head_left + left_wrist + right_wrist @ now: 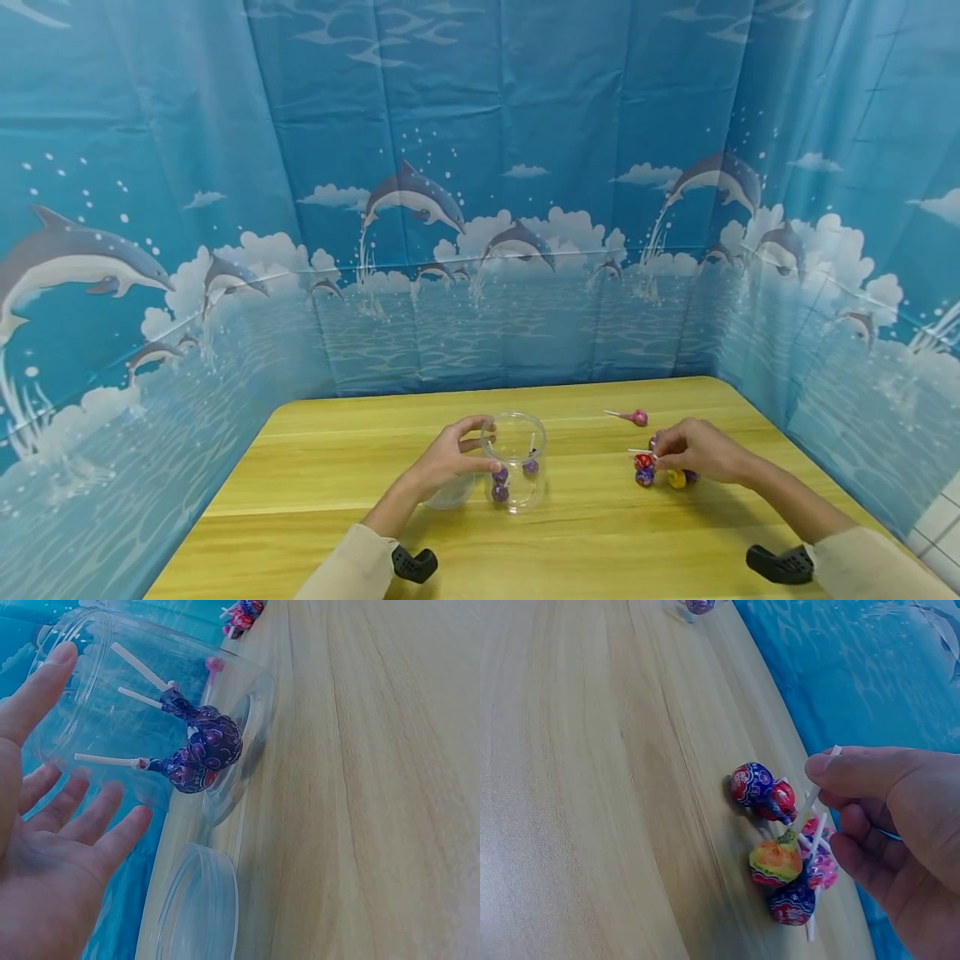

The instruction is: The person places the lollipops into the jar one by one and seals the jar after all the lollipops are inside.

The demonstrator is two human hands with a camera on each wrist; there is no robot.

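A clear plastic jar (534, 493) stands upright on the table with several purple-wrapped lollipops (214, 742) inside, their white sticks pointing up. My left hand (450, 457) rests against the jar's left side near the rim, thumb in front and the fairly straight fingers spread behind. On the right, my right hand (900, 802) pinches the white stick of a yellow-orange lollipop (776, 862) between thumb and index finger. Around its candy end lie a blue-purple lollipop (751, 784), a red lollipop (643, 461), a dark blue lollipop (792, 904) and pink ones (823, 868).
A round translucent lid (217, 900) lies just left of the jar. Farther back, a single pink lollipop (638, 417) lies with its stick toward the left. The wooden table (337, 500) is bordered at the back and sides by a blue dolphin-print curtain (480, 333).
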